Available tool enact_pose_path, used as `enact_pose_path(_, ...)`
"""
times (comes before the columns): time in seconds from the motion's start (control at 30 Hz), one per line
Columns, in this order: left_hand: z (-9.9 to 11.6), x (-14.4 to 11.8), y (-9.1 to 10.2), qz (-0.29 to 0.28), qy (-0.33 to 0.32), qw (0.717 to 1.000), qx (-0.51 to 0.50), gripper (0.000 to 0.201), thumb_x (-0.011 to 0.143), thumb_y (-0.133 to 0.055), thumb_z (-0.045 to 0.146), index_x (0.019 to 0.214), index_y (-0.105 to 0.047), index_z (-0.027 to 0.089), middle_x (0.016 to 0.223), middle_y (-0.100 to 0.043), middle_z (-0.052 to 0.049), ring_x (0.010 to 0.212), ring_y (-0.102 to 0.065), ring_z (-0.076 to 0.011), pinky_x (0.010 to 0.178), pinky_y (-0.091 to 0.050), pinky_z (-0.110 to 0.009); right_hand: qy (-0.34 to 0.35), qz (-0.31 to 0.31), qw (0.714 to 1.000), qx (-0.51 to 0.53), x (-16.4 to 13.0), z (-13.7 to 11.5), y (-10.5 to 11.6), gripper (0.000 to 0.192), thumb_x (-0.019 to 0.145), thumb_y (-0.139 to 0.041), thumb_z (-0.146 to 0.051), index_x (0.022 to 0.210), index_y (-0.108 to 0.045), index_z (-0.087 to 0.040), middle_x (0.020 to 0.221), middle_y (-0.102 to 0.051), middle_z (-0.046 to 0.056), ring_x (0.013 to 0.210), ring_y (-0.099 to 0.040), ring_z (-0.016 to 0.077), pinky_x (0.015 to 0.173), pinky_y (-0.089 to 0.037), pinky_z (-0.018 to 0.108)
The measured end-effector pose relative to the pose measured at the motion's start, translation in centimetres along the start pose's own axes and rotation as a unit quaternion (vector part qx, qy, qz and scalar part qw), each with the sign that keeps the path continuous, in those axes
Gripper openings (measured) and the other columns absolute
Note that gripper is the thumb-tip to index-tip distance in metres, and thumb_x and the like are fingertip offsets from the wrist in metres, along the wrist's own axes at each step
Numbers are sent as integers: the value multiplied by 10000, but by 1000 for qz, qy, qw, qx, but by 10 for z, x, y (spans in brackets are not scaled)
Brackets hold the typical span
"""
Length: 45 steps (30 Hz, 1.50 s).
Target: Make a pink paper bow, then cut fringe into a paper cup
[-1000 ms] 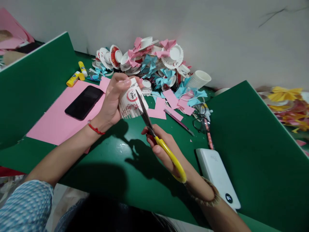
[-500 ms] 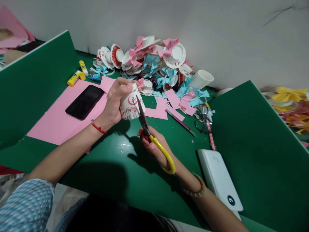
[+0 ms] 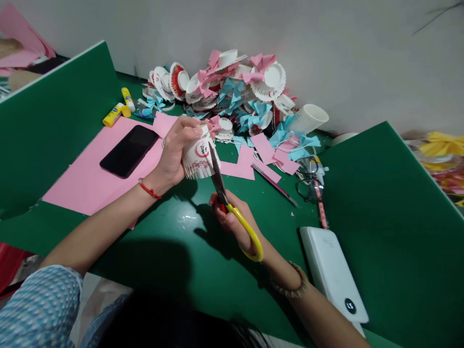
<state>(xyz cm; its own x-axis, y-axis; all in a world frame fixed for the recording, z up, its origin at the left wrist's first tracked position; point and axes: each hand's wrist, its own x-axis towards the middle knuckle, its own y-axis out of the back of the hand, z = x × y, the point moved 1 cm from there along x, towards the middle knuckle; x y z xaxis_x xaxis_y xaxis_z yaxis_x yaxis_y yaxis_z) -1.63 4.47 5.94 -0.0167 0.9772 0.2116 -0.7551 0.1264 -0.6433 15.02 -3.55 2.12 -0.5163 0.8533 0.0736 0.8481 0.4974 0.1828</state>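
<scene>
Paper cup (image 3: 199, 153) sits just left of the frame's centre, held upside down off the green table (image 3: 174, 241), its rim already snipped into a thin fringe and a red round mark on its white wall. Starting at the far left: a green board (image 3: 54, 116) stands up as a divider, two yellow glue sticks (image 3: 118, 111) lie by its far end, and a black phone (image 3: 129, 151) rests on a flat pink sheet (image 3: 83, 179). The left hand (image 3: 174, 154), red string on its wrist, is wrapped round the cup with fingers curled over its base. Compared with a second ago the scissors (image 3: 226, 203) have slid further up into the fringe and the blades have come almost together, so it looks like one more strip just got cut. The right hand (image 3: 234, 220) is squeezed shut on the yellow handles, a beaded bracelet on its wrist. Behind, in the upper middle, there's a heap of fringed cup flowers (image 3: 224, 92) with crinkly pink and blue paper bows. Further right: a stack of plain white cups (image 3: 308, 118) on its side, glasses (image 3: 308, 186), and a smooth white power bank (image 3: 333, 273) at lower right.
</scene>
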Motion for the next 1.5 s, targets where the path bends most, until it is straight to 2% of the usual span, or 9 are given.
enact_pose_path(0.2, 1, 0, -1, -13, -4, 1000, 11, 279, 628, -749, 261, 655, -477, 206, 738, -645, 12, 693, -638, -152, 619, -497, -279, 15, 7, 999, -37, 0, 1, -1, 522, 833, -437, -705, 874, -507, -189, 604, -365, -51, 491, -308, 85, 427, -273, 214)
enact_pose_path(0.43, 3, -1, -3, -21, -12, 1000, 14, 246, 663, -713, 241, 657, -471, 202, 760, -629, 2, 697, -646, -168, 665, -506, -321, 27, 23, 998, -57, 0, 2, -2, 560, 834, -392, -735, 842, -512, -188, 585, -371, -49, 478, -307, 85, 427, -271, 223)
enact_pose_path(0.63, 3, -1, -3, -30, -16, 999, 4, 218, 670, -692, 217, 654, -477, 189, 739, -633, 5, 675, -631, -135, 623, -488, -268, 38, 34, 996, -74, 1, 6, -1, 556, 845, -383, -726, 818, -518, -188, 559, -381, -52, 467, -317, 86, 435, -279, 227)
enact_pose_path(0.83, 3, -2, -4, -4, -2, 999, 35, 282, 640, -750, 279, 643, -476, 215, 766, -651, -6, 806, -634, -198, 710, -505, -331, 55, 43, 993, -94, 1, 6, -1, 512, 880, -384, -671, 802, -519, -184, 548, -395, -50, 465, -329, 87, 444, -284, 226)
enact_pose_path(0.97, 4, -3, -5, -7, -4, 999, 35, 276, 645, -744, 295, 657, -481, 211, 778, -635, -13, 836, -643, -218, 729, -498, -357, 56, 48, 993, -97, 0, 7, -2, 489, 898, -381, -642, 803, -521, -183, 550, -400, -48, 466, -334, 87, 445, -285, 224)
enact_pose_path(1.1, 4, -4, -5, 28, 8, 998, 61, 307, 651, -758, 328, 649, -473, 216, 791, -657, -20, 931, -648, -260, 750, -515, -371, 49, 56, 992, -100, 1, 8, -3, 482, 898, -386, -637, 784, -515, -187, 538, -387, -52, 459, -331, 86, 440, -286, 223)
enact_pose_path(1.4, 5, -4, -6, 35, 0, 997, 66, 308, 679, -744, 337, 642, -470, 200, 803, -653, -21, 949, -676, -271, 726, -541, -365, 53, 76, 990, -107, 2, 8, -5, 460, 902, -416, -614, 764, -519, -187, 524, -373, -54, 455, -333, 85, 435, -277, 219)
enact_pose_path(1.5, 5, -3, -5, 21, -11, 998, 56, 298, 675, -738, 319, 634, -469, 197, 791, -647, -17, 950, -682, -270, 723, -552, -361, 54, 78, 988, -123, 4, 9, -5, 467, 899, -416, -618, 758, -524, -186, 514, -372, -55, 447, -338, 84, 434, -284, 220)
